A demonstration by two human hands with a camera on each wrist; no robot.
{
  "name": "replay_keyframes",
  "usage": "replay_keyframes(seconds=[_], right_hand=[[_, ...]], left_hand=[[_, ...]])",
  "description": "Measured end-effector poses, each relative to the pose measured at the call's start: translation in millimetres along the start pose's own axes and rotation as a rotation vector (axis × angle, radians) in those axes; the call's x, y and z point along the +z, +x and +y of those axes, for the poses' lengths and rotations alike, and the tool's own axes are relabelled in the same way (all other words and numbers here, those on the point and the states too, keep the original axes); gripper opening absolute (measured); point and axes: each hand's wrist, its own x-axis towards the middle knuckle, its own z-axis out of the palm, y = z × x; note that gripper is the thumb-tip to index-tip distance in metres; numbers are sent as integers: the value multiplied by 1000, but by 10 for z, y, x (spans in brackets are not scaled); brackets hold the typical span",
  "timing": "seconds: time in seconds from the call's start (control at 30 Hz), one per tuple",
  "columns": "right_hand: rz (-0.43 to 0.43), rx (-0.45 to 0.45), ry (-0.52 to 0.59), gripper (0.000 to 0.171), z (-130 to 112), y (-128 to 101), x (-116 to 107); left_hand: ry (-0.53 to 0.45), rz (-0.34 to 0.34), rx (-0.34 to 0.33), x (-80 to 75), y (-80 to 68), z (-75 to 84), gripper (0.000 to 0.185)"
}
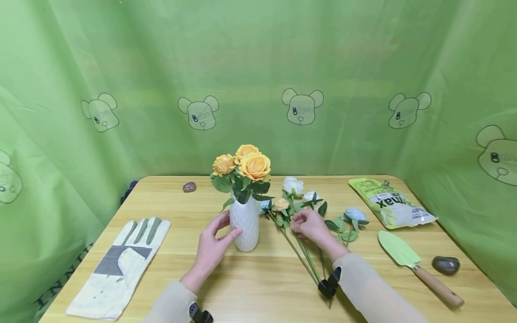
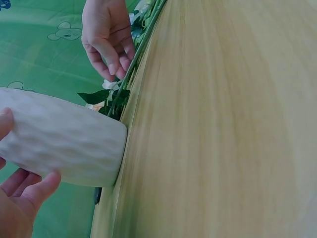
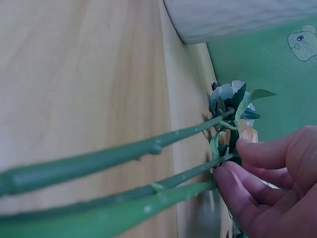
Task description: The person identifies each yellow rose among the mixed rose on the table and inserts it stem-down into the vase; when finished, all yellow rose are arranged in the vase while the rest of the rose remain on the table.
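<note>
Head view: left hand (image 1: 213, 249) cups the white vase (image 1: 245, 223), thumb and fingers curled round it; right hand (image 1: 310, 225), right of the vase, pinches loose flower stems (image 1: 300, 255) (glove (image 1: 121, 264) lies well left).
Left wrist: vase (image 2: 59, 144) upright on table (image 2: 223, 129), thumb (image 2: 42, 191) against it.
Right wrist: fingertips (image 3: 237, 181) close on a stem (image 3: 163, 183).
</note>
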Motion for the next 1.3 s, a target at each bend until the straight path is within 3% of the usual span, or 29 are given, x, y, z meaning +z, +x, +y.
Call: replay_keyframes(seconds=[0.33,0.63,0.87,1.1,1.3], right_hand=[[31,53,-159,26,-68,90,74],[57,93,92,31,-137,75,-31],[159,-5,153,36,-243,62,-158],[229,-104,256,35,-495,-54,-363],[320,-278,351,31,-762,-252,-510]], left_hand=[[0,1,3,6,-11,41,49],[0,3,-3,13,-10,30,50],[7,1,8,7,-1,5,50],[9,2,8,9,-5,9,50],[14,2,9,6,-6,10,50]])
